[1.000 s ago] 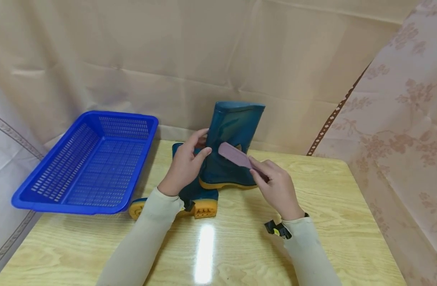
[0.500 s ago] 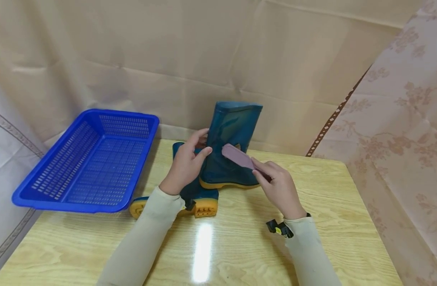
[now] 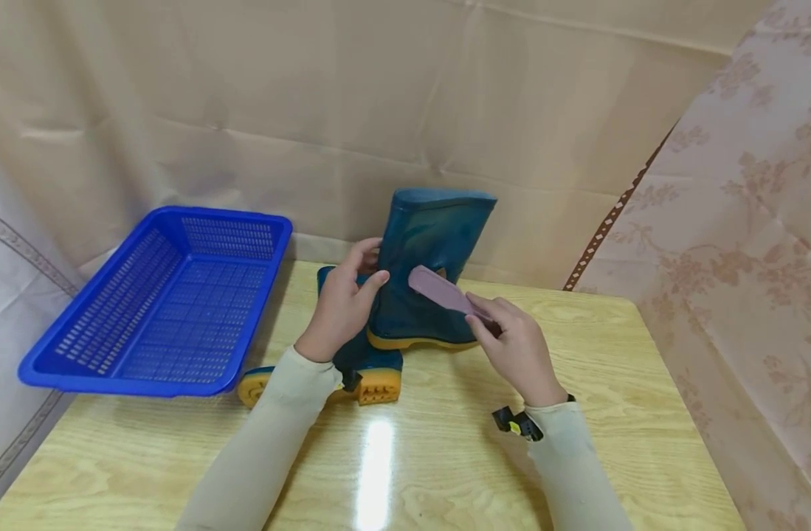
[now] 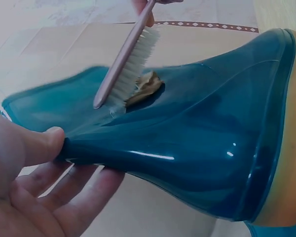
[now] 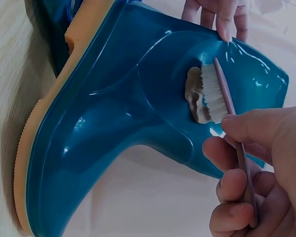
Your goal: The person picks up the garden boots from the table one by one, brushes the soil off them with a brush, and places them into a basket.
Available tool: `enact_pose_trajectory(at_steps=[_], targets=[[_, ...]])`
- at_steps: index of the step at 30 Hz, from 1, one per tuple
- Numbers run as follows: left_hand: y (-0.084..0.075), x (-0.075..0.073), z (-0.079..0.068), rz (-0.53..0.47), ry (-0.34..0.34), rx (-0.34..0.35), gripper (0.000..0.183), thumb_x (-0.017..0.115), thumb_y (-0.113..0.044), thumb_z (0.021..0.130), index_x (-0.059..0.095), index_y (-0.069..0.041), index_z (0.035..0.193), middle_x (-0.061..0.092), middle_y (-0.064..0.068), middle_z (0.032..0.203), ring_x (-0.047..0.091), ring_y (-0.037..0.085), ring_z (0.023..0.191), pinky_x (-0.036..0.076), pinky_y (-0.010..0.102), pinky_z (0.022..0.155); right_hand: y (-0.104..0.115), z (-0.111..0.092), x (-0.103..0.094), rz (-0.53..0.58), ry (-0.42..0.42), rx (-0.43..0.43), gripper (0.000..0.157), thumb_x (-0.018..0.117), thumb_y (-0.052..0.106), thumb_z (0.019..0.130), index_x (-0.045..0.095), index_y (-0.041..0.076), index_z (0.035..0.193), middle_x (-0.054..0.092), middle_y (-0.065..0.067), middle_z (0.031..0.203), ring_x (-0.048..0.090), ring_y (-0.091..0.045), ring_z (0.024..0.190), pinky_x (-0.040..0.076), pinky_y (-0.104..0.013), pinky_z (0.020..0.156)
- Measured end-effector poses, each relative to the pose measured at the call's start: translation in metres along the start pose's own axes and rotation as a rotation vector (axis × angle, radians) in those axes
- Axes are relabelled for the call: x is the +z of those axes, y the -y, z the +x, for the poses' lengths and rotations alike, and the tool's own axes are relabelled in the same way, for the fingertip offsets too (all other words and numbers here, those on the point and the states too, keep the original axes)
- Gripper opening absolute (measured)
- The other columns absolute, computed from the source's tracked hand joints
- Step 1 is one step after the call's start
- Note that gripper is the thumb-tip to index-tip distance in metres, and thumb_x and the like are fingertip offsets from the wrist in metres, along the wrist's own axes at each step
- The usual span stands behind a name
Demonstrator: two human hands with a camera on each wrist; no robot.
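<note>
A teal rubber boot (image 3: 421,306) with a yellow sole stands upright, toe to the right. My left hand (image 3: 342,302) grips the back of its shaft, thumb on the near side and fingers behind. In my right hand (image 3: 516,346) is the handle of a mauve brush (image 3: 438,289) with white bristles. Those bristles (image 5: 214,94) touch the edge of a brown, mud-like patch (image 5: 195,96) on the side of the shaft. A second boot (image 3: 378,383) lies on its side under my left forearm, sole towards me, partly hidden by the sleeve.
To the left, a blue plastic basket (image 3: 249,343) with slotted walls stands on the wood-grain table (image 3: 445,472). Behind the boots hangs a beige cloth (image 3: 285,88); a flowered cloth (image 3: 764,243) borders the table on the right.
The brush has shifted slightly right and then a little back left against the boot. The boot's shaft has turned slightly, while my left hand keeps its grip.
</note>
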State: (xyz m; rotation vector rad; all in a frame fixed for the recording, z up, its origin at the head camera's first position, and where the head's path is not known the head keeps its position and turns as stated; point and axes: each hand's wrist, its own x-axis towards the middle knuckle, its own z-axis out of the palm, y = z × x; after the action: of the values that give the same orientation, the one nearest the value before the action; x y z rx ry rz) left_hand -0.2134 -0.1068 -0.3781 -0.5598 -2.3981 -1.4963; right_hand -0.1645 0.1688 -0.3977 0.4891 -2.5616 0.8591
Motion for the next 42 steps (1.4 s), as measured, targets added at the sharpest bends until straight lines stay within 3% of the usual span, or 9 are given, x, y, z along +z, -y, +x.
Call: enact_pose_trajectory(at_steps=[8, 19, 24, 35, 42], targets=[[0.007, 0.007, 0.003, -0.054, -0.082, 0.123, 0.049, 0.061, -0.014, 0.105, 0.053, -0.020, 0.152, 0.070, 0.007, 0.128, 0.066, 0.021, 0.109, 0.059, 0.040, 0.081, 0.000, -0.001, 0.000, -0.008, -0.060, -0.035, 0.032, 0.075, 0.014, 0.097, 0.074, 0.012, 0.129, 0.067, 0.001, 0.088, 0.048, -0.012, 0.063, 0.037, -0.026, 0.053], [0.003, 0.005, 0.007, -0.018, -0.099, 0.192, 0.048, 0.062, -0.010, 0.104, 0.056, -0.021, 0.150, 0.066, 0.005, 0.139, 0.068, 0.020, 0.114, 0.060, 0.039, 0.091, -0.001, 0.001, 0.000, 0.008, -0.085, -0.071, 0.033, 0.074, 0.015, 0.097, 0.073, 0.014, 0.130, 0.069, 0.001, 0.090, 0.048, -0.011, 0.065, 0.037, -0.026, 0.054], [0.005, -0.001, 0.006, 0.039, -0.083, 0.135, 0.050, 0.061, -0.012, 0.105, 0.052, -0.020, 0.153, 0.067, 0.008, 0.136, 0.067, 0.022, 0.113, 0.060, 0.040, 0.089, 0.000, 0.002, 0.001, -0.007, -0.056, -0.045, 0.033, 0.074, 0.016, 0.098, 0.073, 0.014, 0.131, 0.069, 0.000, 0.093, 0.050, -0.012, 0.067, 0.039, -0.027, 0.054], [0.003, -0.006, 0.004, 0.057, -0.025, -0.034, 0.048, 0.058, -0.014, 0.107, 0.044, -0.013, 0.153, 0.064, 0.013, 0.135, 0.061, 0.029, 0.121, 0.054, 0.052, 0.098, -0.001, 0.001, 0.002, -0.019, 0.041, 0.014, 0.033, 0.072, 0.018, 0.099, 0.072, 0.014, 0.132, 0.070, -0.001, 0.092, 0.051, -0.014, 0.068, 0.041, -0.028, 0.057], [0.001, -0.005, 0.004, 0.065, -0.017, -0.060, 0.049, 0.058, -0.017, 0.107, 0.043, -0.015, 0.154, 0.062, 0.012, 0.138, 0.060, 0.029, 0.123, 0.053, 0.054, 0.099, -0.003, 0.001, -0.001, -0.028, 0.032, 0.024, 0.032, 0.072, 0.018, 0.099, 0.073, 0.013, 0.130, 0.069, 0.000, 0.091, 0.051, -0.014, 0.067, 0.040, -0.026, 0.054]])
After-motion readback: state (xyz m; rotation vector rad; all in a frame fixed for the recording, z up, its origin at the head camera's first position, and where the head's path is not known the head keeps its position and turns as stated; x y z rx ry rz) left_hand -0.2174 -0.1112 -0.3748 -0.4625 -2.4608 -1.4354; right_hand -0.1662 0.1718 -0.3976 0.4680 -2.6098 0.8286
